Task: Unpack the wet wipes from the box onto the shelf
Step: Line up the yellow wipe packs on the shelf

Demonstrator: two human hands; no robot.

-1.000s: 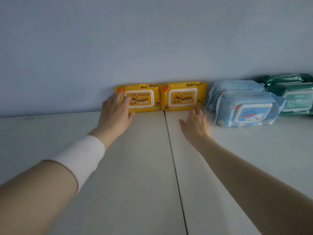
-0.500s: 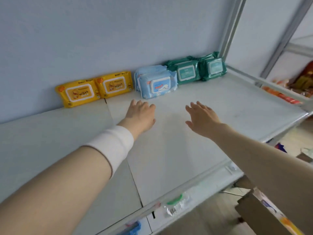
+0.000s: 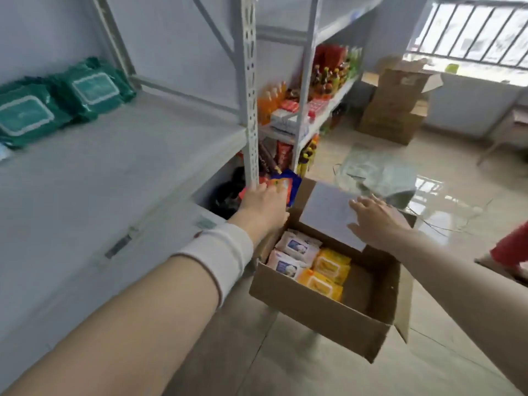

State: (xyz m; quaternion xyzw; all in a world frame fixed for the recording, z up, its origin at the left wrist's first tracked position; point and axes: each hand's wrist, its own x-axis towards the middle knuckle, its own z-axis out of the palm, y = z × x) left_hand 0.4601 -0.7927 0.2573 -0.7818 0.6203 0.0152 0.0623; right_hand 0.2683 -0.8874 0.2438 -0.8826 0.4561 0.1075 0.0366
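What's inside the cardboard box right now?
Inside the cardboard box are two white wipe packs and two yellow wipe packs, side by side. The pale flap, with the right hand over it, covers the far end. Any layer under those packs is hidden.

A white elastic wristband (image 3: 220, 257) wraps the left forearm; the right forearm (image 3: 463, 284) and both hands are bare.
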